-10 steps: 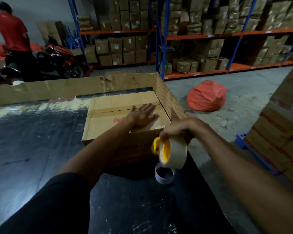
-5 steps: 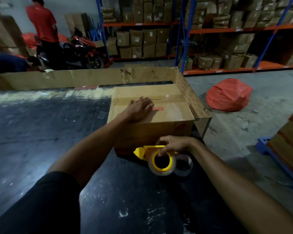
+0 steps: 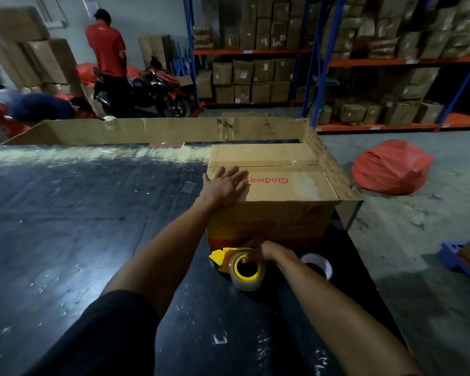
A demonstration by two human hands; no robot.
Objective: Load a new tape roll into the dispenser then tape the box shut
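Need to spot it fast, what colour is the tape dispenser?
Yellow plastic tape dispenser, clearest in the head view.

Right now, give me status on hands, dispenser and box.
Left hand flat on box. Right hand gripping dispenser, low at box's near side. Empty core beside it.

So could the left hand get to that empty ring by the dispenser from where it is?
Probably not easily. The left hand lies flat on the box, and the ring sits beyond the right hand and dispenser, so the right forearm crosses its path.
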